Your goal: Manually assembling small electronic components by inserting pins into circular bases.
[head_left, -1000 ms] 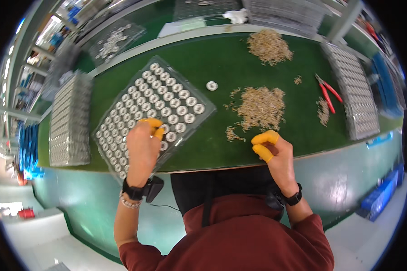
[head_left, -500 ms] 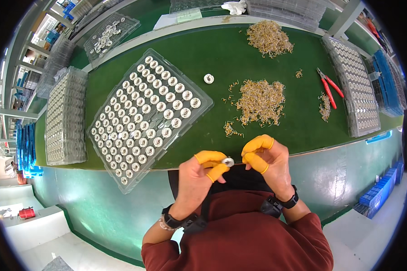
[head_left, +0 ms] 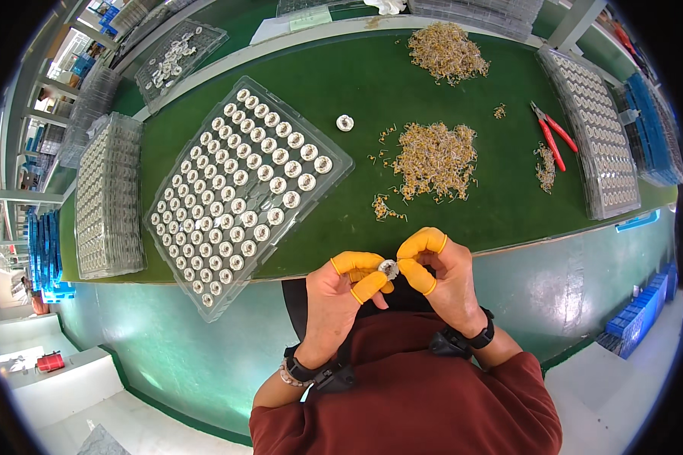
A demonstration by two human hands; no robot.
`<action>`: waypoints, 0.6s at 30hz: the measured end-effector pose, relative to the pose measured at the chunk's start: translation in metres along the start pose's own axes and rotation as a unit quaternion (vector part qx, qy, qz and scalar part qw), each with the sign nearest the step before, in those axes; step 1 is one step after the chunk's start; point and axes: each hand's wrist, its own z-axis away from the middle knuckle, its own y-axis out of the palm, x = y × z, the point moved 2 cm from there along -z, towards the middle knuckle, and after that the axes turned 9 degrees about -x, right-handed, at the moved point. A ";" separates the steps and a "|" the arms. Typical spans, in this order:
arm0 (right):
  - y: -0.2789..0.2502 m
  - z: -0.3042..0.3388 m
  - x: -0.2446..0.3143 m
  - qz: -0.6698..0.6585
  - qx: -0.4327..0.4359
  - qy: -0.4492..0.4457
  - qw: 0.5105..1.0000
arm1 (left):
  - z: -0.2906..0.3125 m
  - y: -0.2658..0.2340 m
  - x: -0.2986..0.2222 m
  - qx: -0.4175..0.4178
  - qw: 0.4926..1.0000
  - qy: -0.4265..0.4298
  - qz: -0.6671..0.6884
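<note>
Between the yellow-covered thumb and fingers of my left hand (head_left: 343, 286) is a small round white part (head_left: 388, 268) with a metallic centre. My right hand (head_left: 442, 274), also in yellow finger cots, is pinched against the part's right side. Whatever its fingertips hold is too small to make out. Both hands are over the table's near edge. Beyond them lies a heap of small yellow components with wire leads (head_left: 434, 161). To the left, a clear plastic tray (head_left: 328, 168) carries rows of similar white parts. One loose white part (head_left: 344, 123) sits right of that tray.
Red-handled pliers (head_left: 554, 136) lie at the right beside a small pile of wire-like bits (head_left: 545, 168). A second component heap (head_left: 448, 53) is at the back. Stacks of filled trays stand at the left (head_left: 110, 197) and right (head_left: 593, 136) ends of the green table (head_left: 303, 76).
My right hand has moved left and closed in on the white part, so its fingertips now meet it. My left hand still holds the part, shifted slightly right.
</note>
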 end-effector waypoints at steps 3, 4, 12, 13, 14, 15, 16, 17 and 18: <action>0.001 0.002 0.000 0.014 -0.006 -0.012 1.000 | 0.001 -0.001 0.000 -0.001 1.000 0.000 -0.006; 0.000 0.003 0.001 0.021 0.001 0.001 1.000 | 0.001 -0.001 0.000 -0.001 1.000 -0.001 -0.006; 0.007 0.007 0.007 0.198 -0.027 -0.247 0.948 | 0.003 -0.002 0.001 -0.002 1.000 0.010 -0.008; 0.008 0.008 0.005 0.226 -0.024 -0.289 0.930 | 0.003 -0.002 0.001 -0.009 0.999 0.025 -0.037; 0.010 0.008 0.005 0.253 -0.020 -0.330 0.909 | 0.004 -0.002 0.000 -0.015 0.997 0.040 -0.066; 0.008 0.008 0.004 0.247 -0.008 -0.322 0.914 | 0.004 -0.002 0.001 -0.015 0.997 0.040 -0.066; 0.008 0.008 0.005 0.247 -0.008 -0.322 0.914 | 0.003 -0.003 0.000 -0.008 0.993 0.066 -0.095; 0.007 0.006 0.005 0.214 0.007 -0.298 0.930 | 0.003 -0.004 0.000 0.000 0.988 0.093 -0.124; 0.006 0.005 0.007 0.181 0.023 -0.274 0.944 | 0.002 -0.006 0.001 0.000 0.988 0.092 -0.124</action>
